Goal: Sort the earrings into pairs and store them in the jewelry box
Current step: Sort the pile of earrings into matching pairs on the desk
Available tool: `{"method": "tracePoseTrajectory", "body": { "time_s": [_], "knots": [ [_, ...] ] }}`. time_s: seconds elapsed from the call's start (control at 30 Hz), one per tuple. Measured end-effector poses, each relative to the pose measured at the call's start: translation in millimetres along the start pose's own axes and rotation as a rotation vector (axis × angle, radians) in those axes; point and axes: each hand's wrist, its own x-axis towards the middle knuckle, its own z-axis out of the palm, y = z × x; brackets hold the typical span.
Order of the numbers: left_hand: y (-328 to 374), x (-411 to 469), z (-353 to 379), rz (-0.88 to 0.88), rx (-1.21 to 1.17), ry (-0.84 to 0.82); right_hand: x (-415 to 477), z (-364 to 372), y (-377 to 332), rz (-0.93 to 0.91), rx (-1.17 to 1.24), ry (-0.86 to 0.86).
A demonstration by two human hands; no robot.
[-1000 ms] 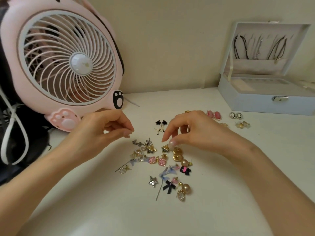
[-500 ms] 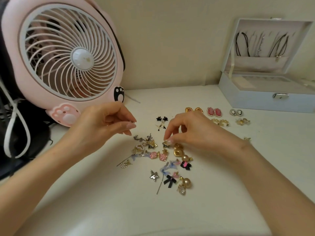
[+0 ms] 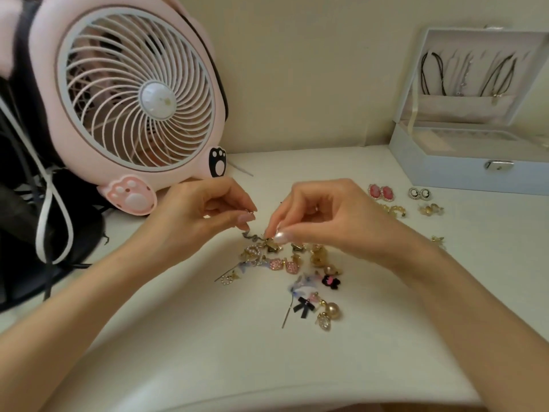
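Snag risk: left grip (image 3: pixel 196 215) pinching a small piece (image 3: pixel 252 216), right grip (image 3: pixel 332 215) pinching a star earring (image 3: pixel 271 244), we may scatter the pile (image 3: pixel 292 266).

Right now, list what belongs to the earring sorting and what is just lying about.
Job: loose earring pile, paired earrings, open jewelry box, left hand pinching a small metal piece, right hand reaching into the pile.
Lying about: pink fan, black bag.
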Motion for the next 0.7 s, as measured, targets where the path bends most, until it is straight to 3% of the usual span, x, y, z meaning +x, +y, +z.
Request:
{"method": "tracePoseTrajectory", "body": {
  "time_s": [0.2, 0.4, 0.57, 0.7],
  "knots": [
    [11.8, 1.8, 15.2, -0.02, -0.086, -0.055, -5.8, -13.6, 8.1, 0.123, 0.045, 0.156],
    [44.0, 13.9, 46.8, 0.112, 0.161, -0.204, -51.6, -45.1, 11.1, 0.173, -0.033, 0.377],
    [72.7, 31.9, 93.7, 0.217, 0.192, -0.276, -98.6, -85.6, 19.4, 0.256, -0.04, 0.588],
    [83.7, 52.3, 133.5, 0.274, 0.224, -0.304, -130.1, -108.7, 33.1, 0.315, 0.001, 0.642]
  ]
}}
